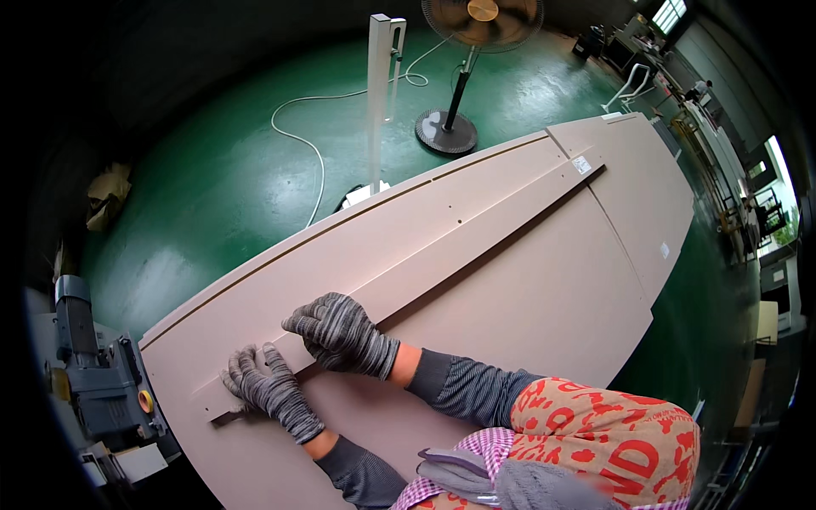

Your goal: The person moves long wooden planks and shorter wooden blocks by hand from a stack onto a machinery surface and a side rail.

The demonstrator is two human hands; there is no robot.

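A long, narrow pinkish-beige board [463, 225] lies slantwise across a much larger panel surface [527, 293] of the same colour. My left hand [270, 389], in a grey striped knit glove, rests on the near-left end of the narrow board, its fingers spread over the top. Just right of it, my right hand [344, 333], gloved alike, is over the same board. Its fingers are curled and pinched together at the board's far edge; whatever they hold, if anything, is hidden. Small dark holes show near the board, and a white label [581, 165] is stuck at its far end.
Beyond the panels, a pedestal fan [448, 132] and a white upright post [378, 102] stand on the green floor [229, 161], with a pale cable [319, 161] trailing there. A grey motorised machine [89, 365] is close on the left. Racks and a person [701, 87] are far right.
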